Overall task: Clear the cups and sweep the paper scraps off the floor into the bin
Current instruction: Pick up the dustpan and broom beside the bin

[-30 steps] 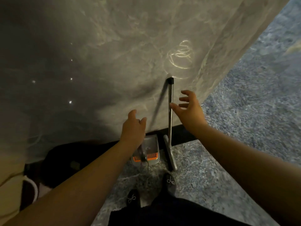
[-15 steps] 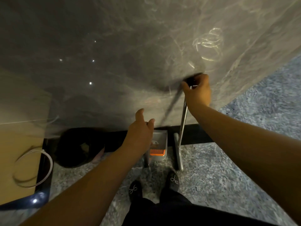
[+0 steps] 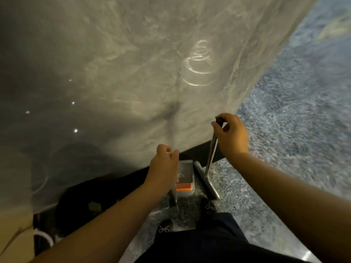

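My right hand [image 3: 234, 136] grips the black-capped top of a broom's metal handle [image 3: 211, 155], which tilts away from the marble wall. The broom's flat grey head [image 3: 207, 180] rests on the speckled floor. Just left of it stands a grey dustpan [image 3: 185, 176] with an orange comb strip. My left hand [image 3: 164, 168] is curled around the top of the dustpan's upright handle [image 3: 174, 198], a short stretch of which shows below the hand. No cups or paper scraps are in view.
A pale marble wall [image 3: 133, 73] with a black skirting [image 3: 197, 150] fills the view ahead. A dark rounded object [image 3: 81, 204] sits low on the left beside a white cable [image 3: 44, 237]. My black shoes [image 3: 164, 228] stand on the speckled floor [image 3: 294, 120].
My right hand reached the broom's top, closed on it and pulled it off the wall toward me. My left hand curled tighter on the dustpan handle.
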`<state>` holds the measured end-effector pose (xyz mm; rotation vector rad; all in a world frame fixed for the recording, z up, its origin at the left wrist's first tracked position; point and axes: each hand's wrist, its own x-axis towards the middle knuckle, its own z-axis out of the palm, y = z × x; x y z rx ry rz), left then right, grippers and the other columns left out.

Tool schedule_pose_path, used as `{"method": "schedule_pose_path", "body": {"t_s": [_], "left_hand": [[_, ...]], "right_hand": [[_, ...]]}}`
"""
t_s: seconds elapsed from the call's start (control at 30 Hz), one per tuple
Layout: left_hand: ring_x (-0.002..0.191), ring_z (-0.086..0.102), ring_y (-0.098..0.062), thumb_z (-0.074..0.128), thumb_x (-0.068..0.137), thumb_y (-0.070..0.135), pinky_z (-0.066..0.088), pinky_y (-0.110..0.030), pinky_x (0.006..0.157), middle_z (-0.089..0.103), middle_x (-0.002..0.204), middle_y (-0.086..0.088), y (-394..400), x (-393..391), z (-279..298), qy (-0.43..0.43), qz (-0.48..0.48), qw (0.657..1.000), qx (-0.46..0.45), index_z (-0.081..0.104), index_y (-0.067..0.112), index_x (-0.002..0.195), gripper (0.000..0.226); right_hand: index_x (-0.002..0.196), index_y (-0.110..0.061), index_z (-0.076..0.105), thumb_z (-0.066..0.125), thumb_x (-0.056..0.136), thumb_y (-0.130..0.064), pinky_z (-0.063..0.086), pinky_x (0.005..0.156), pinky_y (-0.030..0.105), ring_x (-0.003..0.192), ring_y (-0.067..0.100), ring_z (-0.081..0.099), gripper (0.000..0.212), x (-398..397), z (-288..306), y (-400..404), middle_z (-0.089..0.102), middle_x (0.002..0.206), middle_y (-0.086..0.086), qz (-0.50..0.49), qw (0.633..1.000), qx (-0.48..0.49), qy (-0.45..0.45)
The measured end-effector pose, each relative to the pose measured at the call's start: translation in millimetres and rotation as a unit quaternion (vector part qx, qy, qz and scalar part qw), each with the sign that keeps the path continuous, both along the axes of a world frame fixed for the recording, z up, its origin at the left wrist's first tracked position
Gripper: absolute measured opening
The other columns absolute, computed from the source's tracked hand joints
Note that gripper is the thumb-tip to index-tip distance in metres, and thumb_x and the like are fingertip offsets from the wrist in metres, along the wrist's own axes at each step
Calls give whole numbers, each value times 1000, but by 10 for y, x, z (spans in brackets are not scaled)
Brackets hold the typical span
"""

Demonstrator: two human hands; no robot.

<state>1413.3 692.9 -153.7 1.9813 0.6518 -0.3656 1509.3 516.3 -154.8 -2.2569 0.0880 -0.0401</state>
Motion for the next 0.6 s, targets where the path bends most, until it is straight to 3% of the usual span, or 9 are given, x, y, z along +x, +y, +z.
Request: {"method": "schedule_pose_path", "body": {"t_s": [0.07, 0.13, 0.2, 0.27, 0.43, 0.6], "left_hand": [[72, 64, -25, 42, 102, 41, 56, -40, 63, 63, 92, -7, 57, -98, 8, 0, -55, 998, 32, 41, 22, 106, 19], [67, 62, -19, 42, 101, 44, 50, -32, 56, 63, 91, -5, 117, -200, 33, 0, -101, 993, 60, 42, 21, 108, 24], [64, 60, -18, 44, 100, 45, 45, -28, 52, 65, 91, -5, 180, -311, 41, -8, -140, 986, 87, 43, 20, 106, 26], [68, 62, -24, 46, 99, 48, 49, -34, 54, 65, 92, -5, 226, -427, 43, -24, -171, 978, 114, 45, 20, 103, 29], [68, 61, -19, 48, 97, 50, 55, -37, 61, 66, 86, 0, 212, -819, 99, -49, -270, 954, 123, 53, 19, 98, 31], [75, 59, -16, 48, 98, 47, 52, -36, 67, 64, 84, 0, 193, -1243, 93, -85, -339, 926, 145, 56, 18, 98, 31]], "right_hand": [[106, -21, 62, 64, 90, -27, 36, 60, 2, 73, -4, 47, 18, -336, 43, -46, 53, 99, -8, -29, 999, -20, 2], [107, -18, 64, 66, 88, -25, 39, 64, 4, 74, 0, 48, 20, -680, 61, -67, 53, 99, -6, -64, 998, -21, 2], [106, -16, 66, 69, 86, -22, 47, 72, 14, 80, 7, 53, 21, -1029, 54, -70, 55, 99, -5, -100, 995, -5, -5], [104, -17, 66, 70, 85, -21, 50, 75, 23, 83, 13, 58, 20, -1382, 46, -61, 56, 99, -5, -125, 992, 2, -4], [98, -23, 65, 71, 84, -19, 45, 66, 10, 80, 8, 60, 16, -2177, 78, -59, 58, 99, -6, -156, 988, 25, 3], [91, -22, 64, 72, 83, -15, 46, 64, 7, 75, 3, 60, 13, -2839, 53, -19, 61, 94, 0, -205, 977, 60, -8]]}}
